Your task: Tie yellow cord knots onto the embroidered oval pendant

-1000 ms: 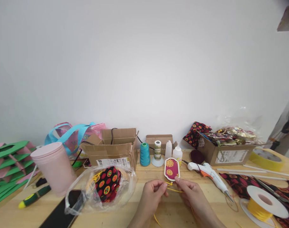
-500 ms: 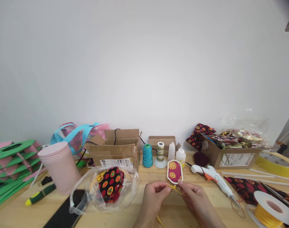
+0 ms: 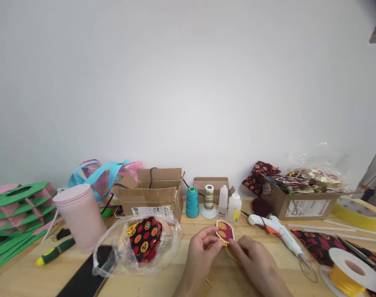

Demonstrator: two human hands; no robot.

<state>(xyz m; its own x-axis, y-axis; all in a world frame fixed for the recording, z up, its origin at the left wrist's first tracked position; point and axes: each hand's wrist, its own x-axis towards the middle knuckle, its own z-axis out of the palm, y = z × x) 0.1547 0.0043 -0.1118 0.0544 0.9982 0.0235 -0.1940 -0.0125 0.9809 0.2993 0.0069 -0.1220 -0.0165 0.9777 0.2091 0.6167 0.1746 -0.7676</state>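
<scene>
A small dark red tag [image 3: 225,232] with a white border and gold flower print is between my hands, tilted back. My left hand [image 3: 203,251] is closed, thumb and fingers pinching the yellow cord [image 3: 208,283] close to the tag's lower edge. Part of that cord hangs below the hand. At the tag's lower right corner, my right hand [image 3: 252,258] has its thumb and finger pinched at the cord and the tag's edge; its other fingers are curled and partly hidden. The knot area between the fingertips is small and partly covered.
To the right lie a white glue gun [image 3: 282,235] and a spool of yellow cord [image 3: 350,274]. Behind stand a teal thread cone [image 3: 192,203] and a glue bottle [image 3: 235,206]. A plastic bag [image 3: 172,237] with printed fabric, a phone [image 3: 83,278] and a pink tumbler [image 3: 79,218] are left.
The tag has dropped lower and tipped back, so it looks shorter. My left fingers have moved up beside it, and my right hand has shifted slightly, staying at the lower edge.
</scene>
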